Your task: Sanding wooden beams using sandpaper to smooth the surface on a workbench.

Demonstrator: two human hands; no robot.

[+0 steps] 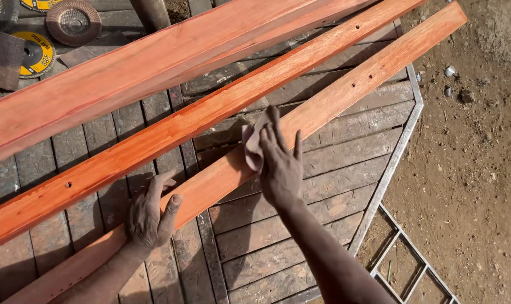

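Grinding discs (36,53) lie top left; metal frame (404,247) on dirt.

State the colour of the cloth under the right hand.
Pale pinkish-beige cloth, seen in the head view.

Bare slatted table (323,186) between boards (171,126)
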